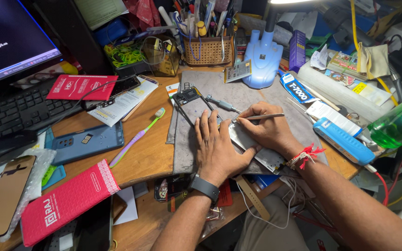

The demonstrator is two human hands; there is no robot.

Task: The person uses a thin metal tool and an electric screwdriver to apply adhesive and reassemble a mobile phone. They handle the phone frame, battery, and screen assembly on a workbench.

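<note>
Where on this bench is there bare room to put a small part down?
Bare wood between the toothbrush and the grey mat; bare mat below the lamp base. Crowded along the back by the basket, and right of the right hand.

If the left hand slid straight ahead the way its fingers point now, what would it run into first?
Probably the black phone frame lying on the grey mat, just beyond the left hand and its fingers. Depth is hard to judge; the screwdriver lies slightly right of that line.
</note>
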